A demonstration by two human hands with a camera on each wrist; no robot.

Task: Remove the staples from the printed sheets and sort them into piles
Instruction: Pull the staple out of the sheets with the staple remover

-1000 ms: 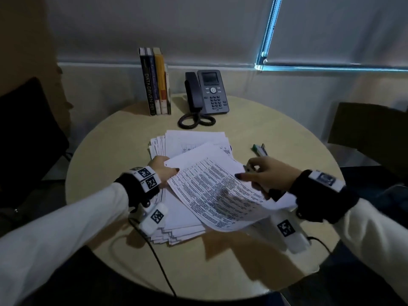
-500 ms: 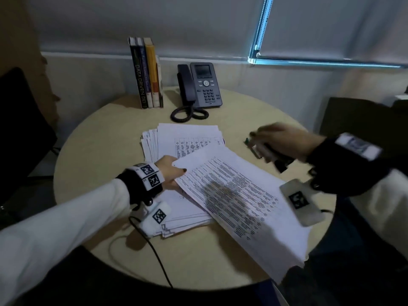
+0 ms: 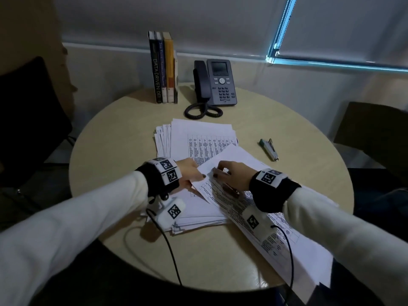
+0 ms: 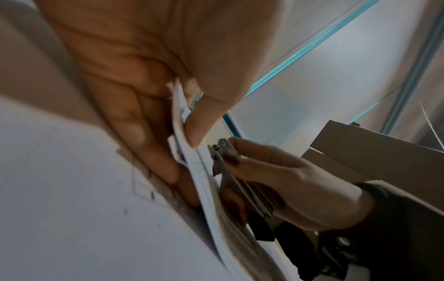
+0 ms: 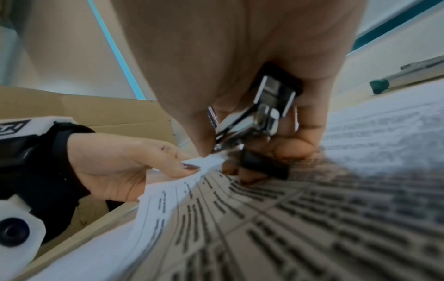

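A stapled set of printed sheets [image 3: 240, 157] lies slanted across a wide paper pile [image 3: 198, 133] on the round table [image 3: 123, 151]. My left hand [image 3: 189, 171] pinches the set's near-left corner between thumb and fingers [image 4: 144, 133]. My right hand [image 3: 229, 175] meets it at that corner and grips a metal staple remover [image 5: 254, 114]. The tool's tip [image 4: 222, 150] sits right against the paper edge. The staple itself is hidden.
A second, green-tipped metal tool [image 3: 269, 149] lies on the table to the right of the papers. Upright books [image 3: 164, 67] and a desk phone [image 3: 220, 82] stand at the back. Dark chairs flank the table at left [image 3: 33, 107] and right [image 3: 375, 133].
My right hand let go of the sheets, swung out to the right side of the table, then came back to the corner held by my left hand. The left hand kept its pinch.
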